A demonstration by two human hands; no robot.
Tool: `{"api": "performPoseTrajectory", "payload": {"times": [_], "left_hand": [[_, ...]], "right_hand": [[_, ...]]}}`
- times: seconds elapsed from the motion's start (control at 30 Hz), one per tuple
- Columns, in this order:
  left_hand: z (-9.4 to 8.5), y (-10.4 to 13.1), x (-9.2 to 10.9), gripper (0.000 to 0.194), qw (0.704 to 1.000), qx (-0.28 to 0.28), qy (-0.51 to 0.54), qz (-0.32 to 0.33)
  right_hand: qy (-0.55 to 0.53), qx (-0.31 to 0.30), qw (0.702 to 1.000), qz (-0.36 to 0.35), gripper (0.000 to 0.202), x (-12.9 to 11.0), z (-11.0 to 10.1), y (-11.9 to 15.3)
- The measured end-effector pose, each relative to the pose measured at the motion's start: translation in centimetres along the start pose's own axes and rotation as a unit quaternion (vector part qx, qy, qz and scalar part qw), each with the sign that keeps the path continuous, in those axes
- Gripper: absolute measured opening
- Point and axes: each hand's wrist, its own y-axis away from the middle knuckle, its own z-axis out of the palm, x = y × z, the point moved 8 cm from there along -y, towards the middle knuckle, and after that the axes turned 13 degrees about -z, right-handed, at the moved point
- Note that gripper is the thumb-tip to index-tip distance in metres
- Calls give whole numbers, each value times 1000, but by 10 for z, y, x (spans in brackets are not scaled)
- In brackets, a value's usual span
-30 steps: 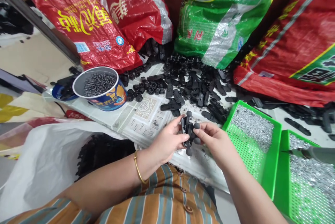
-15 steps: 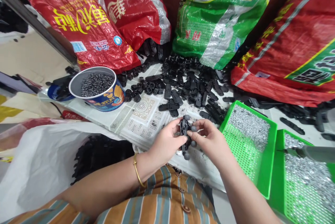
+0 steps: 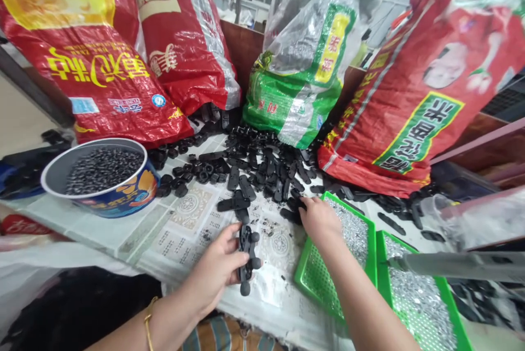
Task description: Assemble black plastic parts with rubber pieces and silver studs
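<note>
My left hand point(image 3: 223, 263) is closed around a black plastic part with round knobs point(image 3: 246, 258), held upright over the near edge of the table. To the right, my right hand point(image 3: 322, 222) reaches to the edge of the pile, with its fingers closed at a long black plastic piece point(image 3: 292, 213); the fingertips are partly hidden. Beyond both hands spreads a loose heap of black plastic pieces point(image 3: 266, 168). A few flat ones point(image 3: 235, 203) lie crossed just past my left hand.
Green perforated trays point(image 3: 305, 271) of small shiny metal pieces stand at right, a grey tool point(image 3: 451, 264) jutting over one. A blue tub point(image 3: 118, 198) of small dark pieces sits at left. Red sacks point(image 3: 135, 110) and a green-and-clear sack point(image 3: 283, 105) line the back.
My right hand has left the knobbed part and moved forward to the black pieces. My left hand keeps the part alone. The view has tilted up and swung right.
</note>
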Motion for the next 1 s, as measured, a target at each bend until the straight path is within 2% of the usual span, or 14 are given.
{"api": "performPoseTrajectory", "payload": {"times": [0.1,0.27,0.37,0.47,0.57,0.7,0.77,0.83,0.87,0.97,1.0], "left_hand": [[-2,-2,-1,56,1000,5,10,-9],[-1,-3,3,56,1000,15,7,-12],[2,0,3,56,1000,23,14,-12],[2,1,3,55,999,24,18,-11],[0,-1,3,57,999,10,30,-7],[5,-3,14,55,999,-16,42,24],[12,-3,22,53,998,-31,41,42],[22,-2,29,52,996,-50,33,58],[27,-1,32,52,996,-59,27,63],[33,-1,35,56,995,-66,12,76],[32,-1,35,57,995,-61,11,81]], "right_hand": [[9,-9,1000,-12,29,9,1,-11],[58,13,997,41,30,39,-9,-35],[47,-3,997,54,25,50,-2,-54],[14,10,998,61,22,52,-2,-63],[-41,58,995,70,27,50,-14,-57],[-180,116,974,75,32,36,-28,-28],[-264,112,956,64,35,19,-26,-12],[-380,95,918,54,38,-2,-17,5],[-456,86,884,57,38,-12,-12,13],[-647,60,754,96,40,-35,5,36],[-664,51,739,106,39,-39,8,43]]}}
